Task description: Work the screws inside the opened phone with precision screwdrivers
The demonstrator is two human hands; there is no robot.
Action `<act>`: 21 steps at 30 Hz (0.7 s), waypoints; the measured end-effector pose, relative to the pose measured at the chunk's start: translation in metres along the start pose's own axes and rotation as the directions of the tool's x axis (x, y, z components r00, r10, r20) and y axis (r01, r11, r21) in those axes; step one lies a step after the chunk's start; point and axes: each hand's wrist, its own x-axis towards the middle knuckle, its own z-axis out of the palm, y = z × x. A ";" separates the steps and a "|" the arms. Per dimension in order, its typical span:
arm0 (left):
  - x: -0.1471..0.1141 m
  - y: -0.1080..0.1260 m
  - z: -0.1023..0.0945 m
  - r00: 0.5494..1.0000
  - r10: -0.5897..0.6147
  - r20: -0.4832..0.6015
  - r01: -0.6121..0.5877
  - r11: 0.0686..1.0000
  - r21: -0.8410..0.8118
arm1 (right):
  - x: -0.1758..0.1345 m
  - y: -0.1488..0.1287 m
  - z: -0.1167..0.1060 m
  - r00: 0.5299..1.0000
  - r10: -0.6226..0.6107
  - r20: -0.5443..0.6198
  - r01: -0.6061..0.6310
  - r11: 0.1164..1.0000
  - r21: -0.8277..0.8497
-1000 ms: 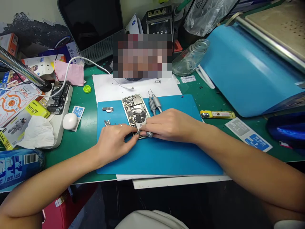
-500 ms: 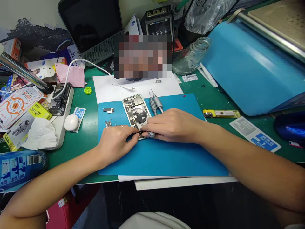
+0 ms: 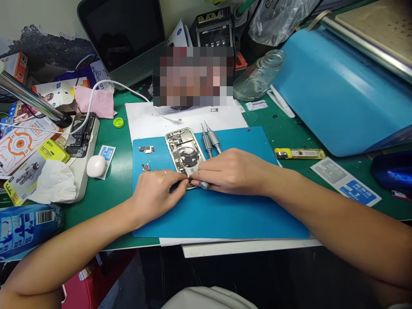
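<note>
An opened smartphone (image 3: 184, 146), its inner parts bare, lies slightly tilted on a blue mat (image 3: 219, 219). My left hand (image 3: 159, 191) is closed at the phone's lower end, thumb and forefinger pinched together; anything between them is too small to make out. Closed beside it, my right hand (image 3: 230, 171) has its fingertips on the same lower edge. The round grey end of a screwdriver (image 3: 204, 185) pokes out between its fingers. Two more grey screwdrivers (image 3: 210, 139) lie right of the phone, tips pointing away, handles partly hidden by my right hand. Small metal phone parts (image 3: 146, 149) rest on the left.
A white cable (image 3: 138, 92) ends on white paper (image 3: 138, 118) behind the mat. A glass jar (image 3: 257, 75), white tweezers (image 3: 280, 101) and a yellow cutter (image 3: 299, 153) are on the right. Leftward are a white earbud case (image 3: 95, 166), a green cap (image 3: 118, 122) and boxes.
Both hands stay at the phone's lower end. My right hand has dipped very slightly; the phone and tools lie as before.
</note>
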 end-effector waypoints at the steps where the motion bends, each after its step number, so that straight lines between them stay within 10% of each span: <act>1: 0.000 0.000 0.000 1.000 0.004 -0.004 -0.004 1.000 -0.001 | 0.000 0.000 0.000 1.000 -0.003 -0.008 0.003 1.000 -0.002; 21: -0.003 -0.001 0.000 1.000 0.020 -0.020 -0.019 0.999 0.034 | 0.001 0.000 -0.001 1.000 0.001 -0.028 -0.001 1.000 0.003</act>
